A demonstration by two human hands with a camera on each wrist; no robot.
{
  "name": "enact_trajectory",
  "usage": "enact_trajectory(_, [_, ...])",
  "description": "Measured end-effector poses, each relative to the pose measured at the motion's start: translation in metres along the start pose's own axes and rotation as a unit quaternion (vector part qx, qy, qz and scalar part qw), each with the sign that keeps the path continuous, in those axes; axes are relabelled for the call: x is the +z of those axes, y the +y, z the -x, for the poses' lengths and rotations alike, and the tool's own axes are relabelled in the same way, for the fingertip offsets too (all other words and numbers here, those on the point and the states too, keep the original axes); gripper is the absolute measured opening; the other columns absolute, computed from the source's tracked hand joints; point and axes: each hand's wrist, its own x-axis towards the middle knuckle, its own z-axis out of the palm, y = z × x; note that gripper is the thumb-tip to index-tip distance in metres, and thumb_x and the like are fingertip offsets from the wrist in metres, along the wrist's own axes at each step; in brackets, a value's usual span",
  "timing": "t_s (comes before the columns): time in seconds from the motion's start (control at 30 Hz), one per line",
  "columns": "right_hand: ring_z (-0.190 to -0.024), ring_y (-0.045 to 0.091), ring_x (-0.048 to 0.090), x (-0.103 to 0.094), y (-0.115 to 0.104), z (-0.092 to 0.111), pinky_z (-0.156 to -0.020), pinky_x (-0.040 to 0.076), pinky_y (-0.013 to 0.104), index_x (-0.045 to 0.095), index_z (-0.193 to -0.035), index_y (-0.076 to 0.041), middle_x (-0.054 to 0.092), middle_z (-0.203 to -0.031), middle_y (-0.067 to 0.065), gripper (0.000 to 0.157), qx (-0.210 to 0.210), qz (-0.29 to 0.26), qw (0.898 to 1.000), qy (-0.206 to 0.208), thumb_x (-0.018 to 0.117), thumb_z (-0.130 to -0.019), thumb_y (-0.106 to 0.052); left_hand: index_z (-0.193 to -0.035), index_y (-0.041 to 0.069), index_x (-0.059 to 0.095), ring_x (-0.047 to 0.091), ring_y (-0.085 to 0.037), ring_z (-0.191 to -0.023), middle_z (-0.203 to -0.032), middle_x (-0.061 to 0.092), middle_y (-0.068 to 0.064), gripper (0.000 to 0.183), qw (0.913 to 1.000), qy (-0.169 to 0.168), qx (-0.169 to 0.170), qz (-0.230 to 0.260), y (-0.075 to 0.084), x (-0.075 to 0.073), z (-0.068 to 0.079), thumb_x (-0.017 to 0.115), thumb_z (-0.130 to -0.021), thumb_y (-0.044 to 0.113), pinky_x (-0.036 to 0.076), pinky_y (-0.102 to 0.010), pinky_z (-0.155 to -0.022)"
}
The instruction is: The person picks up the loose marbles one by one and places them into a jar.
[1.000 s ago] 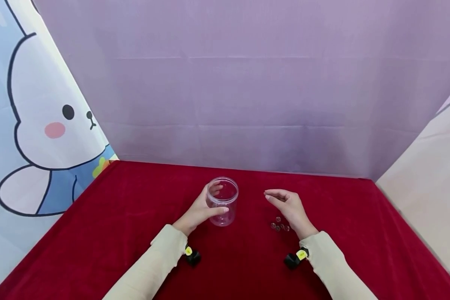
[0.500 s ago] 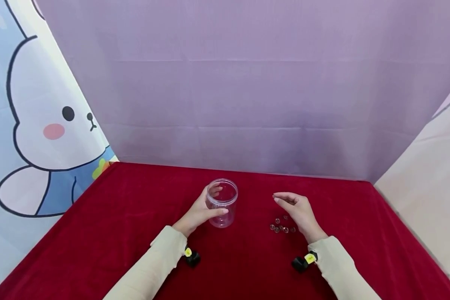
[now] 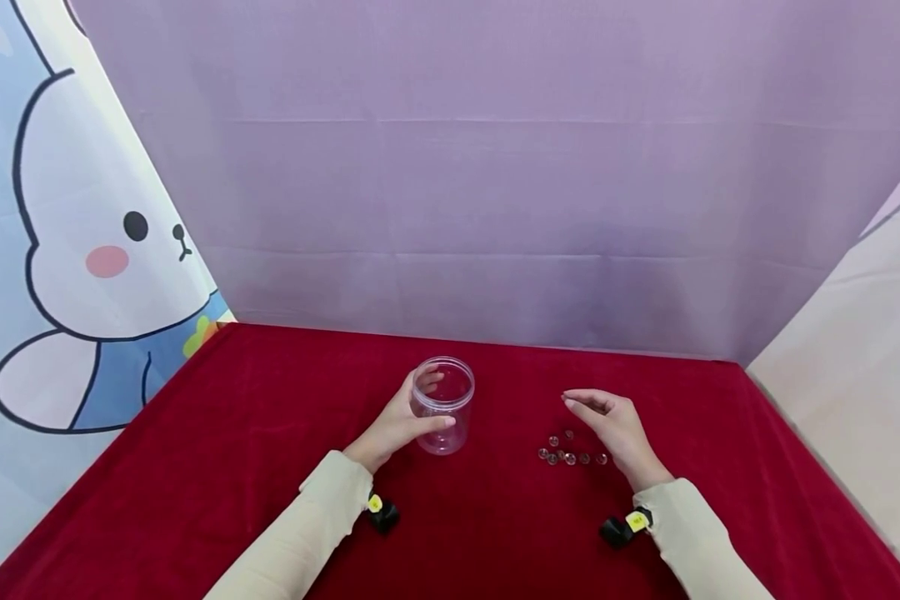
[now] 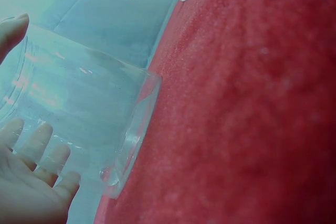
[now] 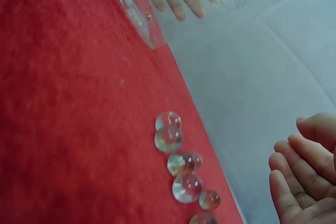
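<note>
My left hand (image 3: 397,425) grips a clear plastic jar (image 3: 444,429), thumb on the near side and fingers round the far side. The jar stands upright without a lid. One glass marble (image 4: 109,174) lies at its bottom in the left wrist view. My right hand (image 3: 618,429) hovers to the jar's right, just beyond several loose marbles (image 3: 570,459) on the cloth. Its fingers bend loosely, with the thumb close to the index finger; no held thing shows in the right wrist view, where the marbles (image 5: 187,188) lie beside the hand (image 5: 310,171).
A red velvety cloth (image 3: 487,533) covers the table. Behind it hangs a plain purple-grey curtain (image 3: 495,208). At the left is a sheet printed with a cartoon animal (image 3: 82,250), and a pale sheet (image 3: 862,383) hangs at the right.
My right hand has moved rightward, away from the jar, and more marbles show beside it. The left hand and the jar have stayed in place.
</note>
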Motion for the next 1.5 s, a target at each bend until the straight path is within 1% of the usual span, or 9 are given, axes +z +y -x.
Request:
enact_trajectory(0.13, [-0.097,0.013,0.064,-0.005,0.0,0.002,-0.084,0.051,0.028,0.062,-0.121,-0.001,0.065,-0.115,0.016,0.041,-0.001,0.0,1.0,-0.005,0.065,-0.089,-0.026,-0.143,0.026,0.027,0.027,-0.028,-0.137,-0.147,0.033,-0.009,0.083,1.0,0.001,0.001,0.001,0.001,0.0,-0.001,0.078,-0.077,0.019,0.038,-0.048,-0.103])
enact_trajectory(0.27, [-0.094,0.015,0.065,-0.011,0.001,0.003,-0.083,0.052,0.028,0.062,-0.12,0.001,0.065,-0.114,0.017,0.041,-0.002,0.003,1.0,-0.006,0.066,-0.089,-0.026,-0.143,0.026,0.028,0.026,-0.028,-0.137,-0.147,0.032,-0.01,0.082,1.0,-0.001,0.004,0.008,0.002,0.0,-0.001,0.077,-0.078,0.018,0.036,-0.049,-0.104])
enact_trajectory(0.6, [-0.097,0.019,0.063,-0.027,0.011,0.003,-0.079,0.052,0.025,0.062,-0.121,0.0,0.066,-0.114,0.014,0.043,0.01,0.031,0.999,0.016,0.065,-0.089,-0.03,-0.145,0.021,0.025,0.025,-0.031,-0.137,-0.148,0.03,-0.013,0.084,0.9997,-0.006,0.006,0.022,0.007,-0.001,0.0,0.075,-0.079,0.013,0.036,-0.049,-0.105])
enact_trajectory(0.7, [-0.095,0.016,0.063,-0.031,0.012,0.003,-0.078,0.052,0.025,0.062,-0.121,0.0,0.067,-0.111,0.009,0.046,0.016,0.033,0.999,0.023,0.065,-0.089,-0.032,-0.146,0.021,0.024,0.025,-0.03,-0.137,-0.148,0.03,-0.013,0.083,0.9997,-0.007,0.002,0.025,0.007,-0.002,0.0,0.074,-0.08,0.01,0.035,-0.048,-0.106])
enact_trajectory(0.93, [-0.091,0.007,0.062,-0.038,0.015,0.0,-0.078,0.052,0.024,0.06,-0.122,0.001,0.066,-0.097,-0.015,0.048,0.019,0.037,0.999,0.034,0.066,-0.088,-0.032,-0.146,0.019,0.025,0.026,-0.03,-0.137,-0.148,0.03,-0.013,0.081,0.9996,-0.007,0.006,0.026,0.005,-0.002,-0.001,0.073,-0.081,0.01,0.034,-0.048,-0.106])
enact_trajectory(1.07, [-0.087,0.002,0.061,-0.04,0.019,-0.002,-0.076,0.052,0.023,0.061,-0.122,0.001,0.067,-0.097,-0.014,0.048,0.024,0.039,0.998,0.033,0.066,-0.089,-0.033,-0.145,0.02,0.025,0.026,-0.03,-0.137,-0.148,0.03,-0.013,0.081,0.9996,-0.007,0.008,0.025,0.004,-0.002,-0.001,0.072,-0.081,0.009,0.034,-0.049,-0.106])
enact_trajectory(1.23, [-0.085,-0.002,0.059,-0.042,0.023,-0.004,-0.075,0.051,0.022,0.061,-0.121,0.002,0.069,-0.102,-0.005,0.047,0.023,0.038,0.999,0.03,0.066,-0.089,-0.032,-0.145,0.022,0.025,0.026,-0.031,-0.137,-0.147,0.031,-0.014,0.082,0.9997,-0.003,0.016,0.02,0.003,-0.002,-0.001,0.074,-0.08,0.013,0.036,-0.049,-0.104])
enact_trajectory(1.33, [-0.085,-0.004,0.058,-0.043,0.025,-0.005,-0.074,0.05,0.02,0.062,-0.121,0.001,0.069,-0.099,-0.009,0.046,0.03,0.044,0.998,0.03,0.065,-0.089,-0.032,-0.144,0.023,0.025,0.027,-0.032,-0.136,-0.147,0.031,-0.013,0.084,0.9997,-0.003,0.017,0.015,0.003,-0.001,-0.001,0.077,-0.078,0.018,0.037,-0.049,-0.104])
enact_trajectory(1.5, [-0.087,-0.008,0.054,-0.045,0.03,-0.004,-0.075,0.048,0.018,0.061,-0.122,0.0,0.066,-0.095,-0.019,0.048,0.042,0.056,0.997,0.03,0.065,-0.089,-0.034,-0.143,0.028,0.027,0.028,-0.029,-0.136,-0.147,0.033,-0.009,0.082,0.9999,0.001,0.004,0.015,0.002,0.0,-0.001,0.077,-0.078,0.016,0.037,-0.049,-0.104])
